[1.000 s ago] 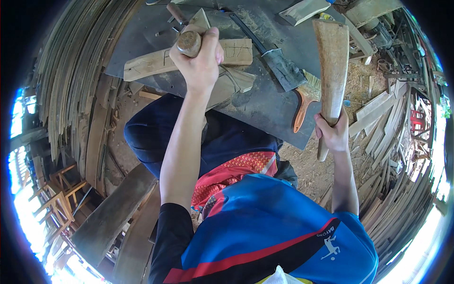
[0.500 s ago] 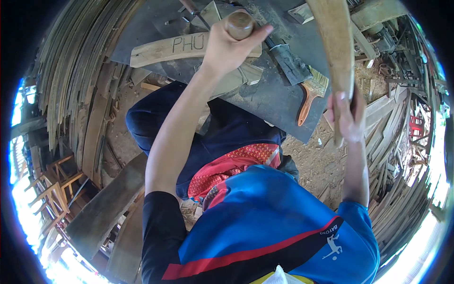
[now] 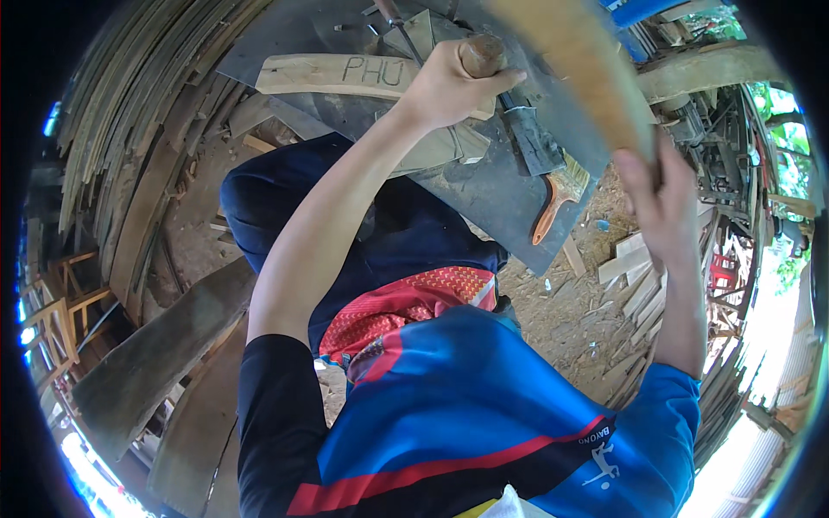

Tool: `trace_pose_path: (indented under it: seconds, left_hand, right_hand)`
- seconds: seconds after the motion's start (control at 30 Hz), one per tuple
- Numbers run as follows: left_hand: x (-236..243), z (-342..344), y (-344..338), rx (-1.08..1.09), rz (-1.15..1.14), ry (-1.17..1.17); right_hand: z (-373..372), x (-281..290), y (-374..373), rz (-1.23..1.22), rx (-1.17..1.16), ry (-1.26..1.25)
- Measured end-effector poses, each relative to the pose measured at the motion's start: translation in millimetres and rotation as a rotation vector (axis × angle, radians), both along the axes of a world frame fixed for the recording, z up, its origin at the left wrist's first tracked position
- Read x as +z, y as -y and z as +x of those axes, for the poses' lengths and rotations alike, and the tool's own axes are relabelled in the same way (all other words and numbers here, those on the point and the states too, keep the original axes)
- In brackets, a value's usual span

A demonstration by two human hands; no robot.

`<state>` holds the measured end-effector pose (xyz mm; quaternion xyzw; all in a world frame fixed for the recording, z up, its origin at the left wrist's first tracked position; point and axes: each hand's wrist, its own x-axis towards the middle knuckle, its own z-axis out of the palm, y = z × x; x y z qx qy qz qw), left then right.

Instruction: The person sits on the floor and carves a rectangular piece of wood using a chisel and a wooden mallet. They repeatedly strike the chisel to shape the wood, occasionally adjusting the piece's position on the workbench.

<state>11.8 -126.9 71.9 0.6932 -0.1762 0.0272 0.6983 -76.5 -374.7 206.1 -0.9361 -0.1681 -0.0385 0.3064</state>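
My left hand (image 3: 445,91) is closed around a chisel (image 3: 481,55), of which only the round wooden handle's end shows; my fist hides the blade. Under that hand lies a pale wooden board (image 3: 302,74) with letters marked on its face. To the right, my right hand (image 3: 667,203) is wrapped round the near end of a long wooden mallet (image 3: 596,78), blurred by motion. The mallet is raised and slants toward the upper left, its far end cut off by the picture's top edge. It stays apart from the chisel handle.
A dark tabletop (image 3: 509,231) carries a wide brush (image 3: 550,207), a dark grey flat piece (image 3: 534,138) and a thin tool with a reddish-brown handle (image 3: 389,11). Stacked planks (image 3: 129,121) stand left. Wood offcuts (image 3: 635,268) litter the ground at right.
The mallet has tilted to the upper left, and my right hand has shifted slightly right and down. In the picture, the board and my left hand sit a little farther right.
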Motion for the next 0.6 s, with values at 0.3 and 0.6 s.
trace_pose_path:
  seconds: [0.3, 0.6]
  left_hand:
    - [-8.5, -3.3, -0.3, 0.049, -0.019, -0.022]
    - [-12.5, 3.7, 8.7, 0.071, -0.036, -0.001]
  right_hand:
    - [15.4, -6.6, -0.2, -0.314, -0.025, 0.135]
    - [17.7, 4.7, -15.5, -0.382, -0.014, 0.107]
